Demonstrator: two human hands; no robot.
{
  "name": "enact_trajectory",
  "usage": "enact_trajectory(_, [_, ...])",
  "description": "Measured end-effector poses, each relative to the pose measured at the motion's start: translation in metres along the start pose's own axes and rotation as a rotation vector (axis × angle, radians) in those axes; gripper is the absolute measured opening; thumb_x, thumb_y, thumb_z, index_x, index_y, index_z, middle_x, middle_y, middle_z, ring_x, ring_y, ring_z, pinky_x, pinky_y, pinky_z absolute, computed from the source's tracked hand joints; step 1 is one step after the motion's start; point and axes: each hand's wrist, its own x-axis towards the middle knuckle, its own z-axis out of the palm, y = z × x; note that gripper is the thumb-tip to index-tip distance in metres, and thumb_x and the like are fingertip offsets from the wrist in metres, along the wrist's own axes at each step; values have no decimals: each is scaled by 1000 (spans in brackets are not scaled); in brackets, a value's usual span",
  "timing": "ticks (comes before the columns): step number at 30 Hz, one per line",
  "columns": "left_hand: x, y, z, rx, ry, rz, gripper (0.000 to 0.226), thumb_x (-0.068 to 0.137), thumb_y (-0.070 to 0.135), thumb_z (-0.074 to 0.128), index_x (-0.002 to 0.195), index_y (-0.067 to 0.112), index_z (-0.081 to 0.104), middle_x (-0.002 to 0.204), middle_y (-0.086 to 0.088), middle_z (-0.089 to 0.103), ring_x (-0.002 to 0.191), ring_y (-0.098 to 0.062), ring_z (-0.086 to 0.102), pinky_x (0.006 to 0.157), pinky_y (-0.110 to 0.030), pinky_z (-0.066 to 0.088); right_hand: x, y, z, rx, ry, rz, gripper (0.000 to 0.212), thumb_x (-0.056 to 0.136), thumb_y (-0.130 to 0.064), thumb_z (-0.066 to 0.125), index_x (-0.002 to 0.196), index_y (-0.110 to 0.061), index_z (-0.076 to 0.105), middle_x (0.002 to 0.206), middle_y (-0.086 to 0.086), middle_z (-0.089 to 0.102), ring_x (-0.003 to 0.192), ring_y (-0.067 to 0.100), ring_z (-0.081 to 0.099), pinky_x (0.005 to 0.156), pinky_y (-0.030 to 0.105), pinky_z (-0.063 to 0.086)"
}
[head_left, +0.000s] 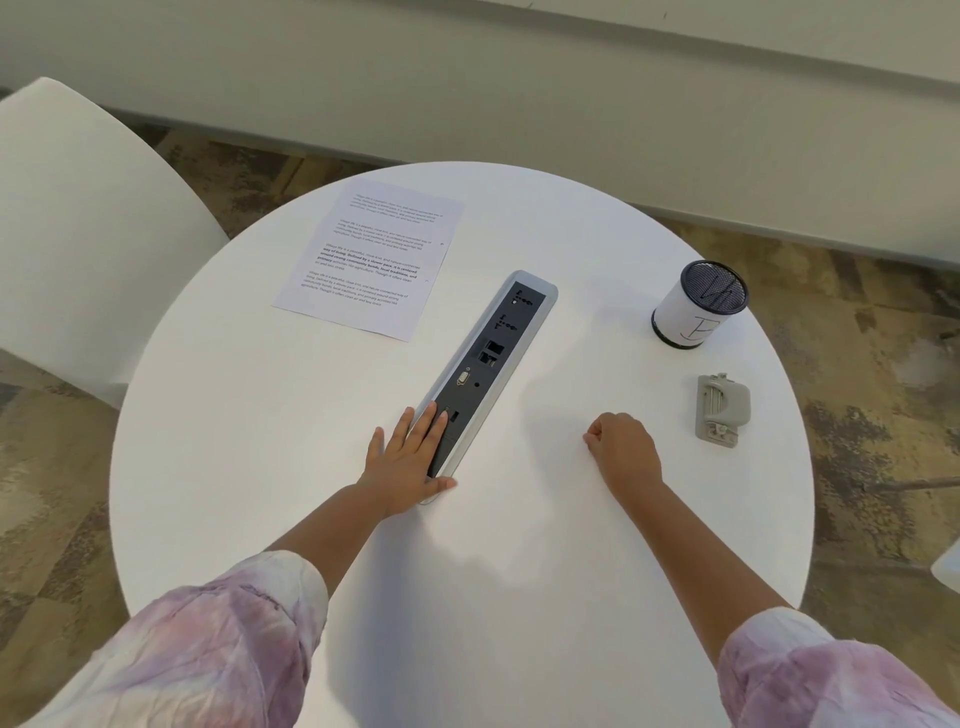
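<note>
My left hand (408, 460) lies flat with straight fingers on the near end of a long grey and black power socket panel (491, 353) set into the round white table (311, 426). My right hand (626, 449) rests on the tabletop to the right of the panel, its fingers curled into a fist with nothing in it. A printed sheet of paper (371, 257) lies at the far left of the table. A grey hole punch (722, 408) sits to the right of my right hand. Beyond it stands a mesh pen cup (698, 306) wrapped in white paper.
A white chair (78, 234) stands at the left beside the table. A white wall base (519, 104) runs along the back above patterned carpet (883, 415). The corner of another white object (948, 569) shows at the right edge.
</note>
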Motion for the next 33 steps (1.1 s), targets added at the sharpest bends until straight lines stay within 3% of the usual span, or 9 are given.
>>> enact_trajectory(3, [-1,1,-1,5,-5,-2,82,90,59,33,144,27,-19,153,9,-29,143,-19,-22,114,-51,-5,-2,-4,0,-21,-21,11,19,87,-2,47,90,7,63,98,21,63,86,36,62,75,41,50])
enact_trajectory(6, [-1,1,-1,3,-7,-1,82,90,59,33,144,27,-19,152,9,-29,142,-19,-23,114,-51,-5,-4,-6,2,-38,-33,33,19,87,1,43,90,4,61,100,19,60,76,28,54,67,35,43])
enact_trajectory(12, [1,0,1,2,-2,0,82,89,60,33,144,28,-19,153,10,-29,142,-19,-23,114,-52,-4,-5,-9,4,-64,-15,34,19,89,3,42,97,2,60,103,17,56,91,32,58,75,35,45])
enact_trajectory(18, [2,-2,3,2,1,0,82,89,61,33,144,28,-20,153,10,-29,142,-19,-23,114,-51,-5,-2,-8,6,-54,-15,34,15,88,2,43,92,0,57,87,9,43,87,31,56,70,33,41])
enact_trajectory(23, [2,-1,2,5,2,0,83,89,61,33,144,28,-19,153,10,-28,143,-19,-22,114,-52,-4,3,3,6,151,-51,58,15,91,-7,42,82,-5,55,93,12,53,81,26,52,68,30,37])
enact_trajectory(27, [1,-1,2,8,1,2,82,89,61,32,144,28,-19,153,9,-28,143,-19,-22,114,-52,-4,9,11,4,278,-81,105,19,91,-5,46,92,3,63,99,16,64,82,25,54,68,28,38])
enact_trajectory(30, [1,-1,1,10,-2,2,82,89,61,31,144,27,-19,153,9,-28,143,-19,-22,114,-52,-4,11,15,2,350,-110,127,24,94,-8,45,102,2,64,92,9,60,82,19,51,70,25,37])
enact_trajectory(33, [1,-1,1,8,-5,4,82,89,61,31,144,27,-20,153,9,-29,142,-20,-23,114,-52,-5,9,16,0,351,-123,114,27,95,-10,41,106,0,64,99,11,62,89,23,55,74,26,38])
